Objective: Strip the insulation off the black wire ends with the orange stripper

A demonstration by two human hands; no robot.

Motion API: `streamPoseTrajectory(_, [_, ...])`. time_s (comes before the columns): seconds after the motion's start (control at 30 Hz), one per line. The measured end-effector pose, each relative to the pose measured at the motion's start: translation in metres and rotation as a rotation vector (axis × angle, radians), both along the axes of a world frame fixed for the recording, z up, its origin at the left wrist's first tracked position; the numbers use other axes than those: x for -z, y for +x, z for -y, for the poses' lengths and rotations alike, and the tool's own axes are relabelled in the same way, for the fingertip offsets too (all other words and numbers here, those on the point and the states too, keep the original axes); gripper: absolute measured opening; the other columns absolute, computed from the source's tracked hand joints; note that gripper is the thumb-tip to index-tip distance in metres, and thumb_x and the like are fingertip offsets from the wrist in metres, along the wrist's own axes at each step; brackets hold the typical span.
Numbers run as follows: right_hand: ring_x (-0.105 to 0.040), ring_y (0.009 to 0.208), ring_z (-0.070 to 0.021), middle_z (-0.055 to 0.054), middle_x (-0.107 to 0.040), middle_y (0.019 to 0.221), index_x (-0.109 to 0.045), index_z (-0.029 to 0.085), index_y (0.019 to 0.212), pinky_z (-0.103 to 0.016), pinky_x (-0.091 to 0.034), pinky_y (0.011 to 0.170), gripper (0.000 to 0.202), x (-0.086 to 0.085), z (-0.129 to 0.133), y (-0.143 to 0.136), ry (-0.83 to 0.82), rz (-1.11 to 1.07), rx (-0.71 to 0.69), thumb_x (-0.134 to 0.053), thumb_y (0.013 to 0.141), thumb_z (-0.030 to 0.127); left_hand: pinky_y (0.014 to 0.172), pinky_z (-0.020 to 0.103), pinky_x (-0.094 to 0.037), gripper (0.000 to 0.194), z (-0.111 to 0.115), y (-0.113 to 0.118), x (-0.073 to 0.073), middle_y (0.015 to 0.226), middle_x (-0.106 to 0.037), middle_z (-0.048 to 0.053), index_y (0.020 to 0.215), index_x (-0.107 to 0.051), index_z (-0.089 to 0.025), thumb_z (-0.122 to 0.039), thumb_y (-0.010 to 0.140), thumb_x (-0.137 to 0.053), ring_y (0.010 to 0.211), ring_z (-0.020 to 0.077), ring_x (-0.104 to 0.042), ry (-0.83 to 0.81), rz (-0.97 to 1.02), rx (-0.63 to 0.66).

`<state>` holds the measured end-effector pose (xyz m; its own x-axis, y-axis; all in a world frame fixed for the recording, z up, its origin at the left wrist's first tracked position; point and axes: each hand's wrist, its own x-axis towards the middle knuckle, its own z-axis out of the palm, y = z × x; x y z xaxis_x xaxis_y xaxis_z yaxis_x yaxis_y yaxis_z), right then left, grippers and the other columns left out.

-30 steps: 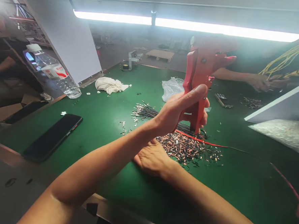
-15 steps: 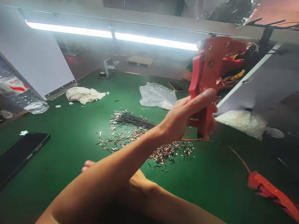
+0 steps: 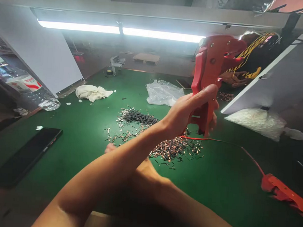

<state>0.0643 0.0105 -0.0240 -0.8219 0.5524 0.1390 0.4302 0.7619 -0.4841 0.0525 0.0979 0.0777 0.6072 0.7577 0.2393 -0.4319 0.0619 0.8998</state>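
Observation:
My left hand (image 3: 193,104) is wrapped round the handles of a red wire stripper (image 3: 207,72), held upright above the green table with its jaws at the top right. My left arm crosses over my right. Much of my right hand (image 3: 145,166) is hidden behind that forearm; only some fingertips and the back of the hand show, low over the table. Beyond the arms lies a bundle of black wires (image 3: 138,116) with bare, shiny ends. Around it are scattered short cut pieces (image 3: 171,149) of black insulation and copper.
A second red tool (image 3: 285,193) lies at the right, by a thin red cord (image 3: 251,155). A phone (image 3: 25,157) rests at left, a white cloth (image 3: 93,93) and clear plastic bag (image 3: 164,92) further back. Behind the right panel, another person's hands (image 3: 233,78) are near yellow wires (image 3: 255,48).
The view has shifted, so the table's things sit further right and slightly higher. My left hand still grips the wire stripper. My right fingertips have moved a little to the right.

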Motion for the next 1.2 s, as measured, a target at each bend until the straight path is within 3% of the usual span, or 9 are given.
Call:
streamPoseTrajectory(0.07, [-0.029,0.140,-0.0283,-0.006,-0.031,0.157,-0.010,0.022,0.153,-0.047,-0.028,0.111,0.061,-0.002,-0.012,0.006,0.043,0.042,0.127,-0.033,0.099,0.038,0.061,0.031,-0.050,0.046,-0.001,-0.003,0.001,0.063,-0.057,0.002,0.080,-0.052,-0.015,-0.060,0.088,-0.043,0.061,0.0153,-0.060,0.018,-0.004,0.001])
streamPoseTrajectory(0.2, [-0.043,0.126,-0.0326,-0.008,-0.059,0.134,-0.051,0.022,0.131,-0.052,-0.035,0.099,0.039,0.010,-0.007,0.012,0.051,0.129,0.134,-0.036,0.099,0.038,0.061,0.032,-0.050,0.047,-0.003,-0.013,0.007,0.064,-0.057,0.002,0.080,-0.051,-0.016,-0.062,0.087,-0.042,0.061,0.0161,-0.060,0.009,-0.019,-0.001])
streamPoseTrajectory(0.27, [-0.049,0.118,-0.0279,-0.002,-0.063,0.127,-0.056,0.025,0.123,-0.046,-0.039,0.095,0.036,0.018,0.004,0.011,0.057,0.157,0.050,-0.043,0.096,0.045,0.061,0.033,-0.050,0.046,-0.003,-0.018,0.010,0.064,-0.057,0.002,0.081,-0.050,-0.015,-0.061,0.088,-0.042,0.060,0.0151,-0.058,-0.007,-0.023,-0.022])
streamPoseTrajectory(0.37, [-0.051,0.114,-0.0236,0.001,-0.063,0.129,-0.055,0.028,0.124,-0.041,-0.038,0.093,0.035,0.026,0.005,0.012,0.092,0.192,-0.020,-0.044,0.096,0.046,0.059,0.031,-0.049,0.044,-0.002,-0.026,0.012,0.063,-0.057,0.002,0.080,-0.050,-0.016,-0.058,0.090,-0.040,0.056,0.0129,-0.055,0.003,-0.018,-0.036])
streamPoseTrajectory(0.57, [-0.043,0.121,-0.0324,-0.008,-0.049,0.145,-0.044,0.019,0.139,-0.050,-0.028,0.097,0.044,0.021,-0.028,0.028,0.182,0.215,0.145,-0.033,0.101,0.038,0.060,0.030,-0.049,0.048,0.000,-0.043,0.010,0.064,-0.056,0.001,0.082,-0.051,-0.016,-0.063,0.087,-0.042,0.061,0.0148,-0.058,0.034,-0.069,-0.080])
streamPoseTrajectory(0.77, [-0.041,0.123,-0.0241,0.011,-0.029,0.155,-0.020,0.026,0.151,-0.037,-0.030,0.096,0.056,0.024,0.024,0.044,0.254,0.117,-0.147,-0.028,0.100,0.049,0.060,0.031,-0.049,0.048,0.005,-0.056,0.016,0.064,-0.058,0.002,0.084,-0.055,-0.016,-0.061,0.088,-0.040,0.060,0.0165,-0.060,0.011,-0.077,-0.101])
streamPoseTrajectory(0.87, [-0.043,0.121,-0.0222,0.012,-0.030,0.154,-0.018,0.026,0.152,-0.036,-0.031,0.098,0.063,0.030,0.026,0.066,0.274,0.158,-0.196,-0.028,0.098,0.057,0.058,0.032,-0.049,0.047,0.010,-0.061,0.025,0.063,-0.059,0.003,0.082,-0.056,-0.017,-0.062,0.087,-0.042,0.059,0.0176,-0.060,-0.026,-0.059,-0.091])
streamPoseTrajectory(1.03, [-0.051,0.111,-0.0243,0.001,-0.044,0.150,-0.030,0.025,0.148,-0.039,-0.036,0.089,0.055,0.027,-0.022,0.102,0.386,0.256,-0.045,-0.035,0.099,0.048,0.057,0.031,-0.048,0.046,0.021,-0.074,0.043,0.065,-0.060,0.003,0.087,-0.058,-0.016,-0.061,0.086,-0.045,0.058,0.0169,-0.059,-0.065,-0.063,-0.095])
streamPoseTrajectory(1.2, [-0.048,0.116,-0.0261,-0.002,-0.049,0.146,-0.028,0.023,0.149,-0.041,-0.036,0.093,0.055,0.022,-0.027,0.087,0.387,0.215,0.035,-0.039,0.098,0.042,0.059,0.030,-0.049,0.049,0.033,-0.087,0.053,0.071,-0.066,0.006,0.094,-0.060,-0.014,-0.060,0.087,-0.045,0.058,0.0155,-0.058,-0.099,-0.045,-0.130])
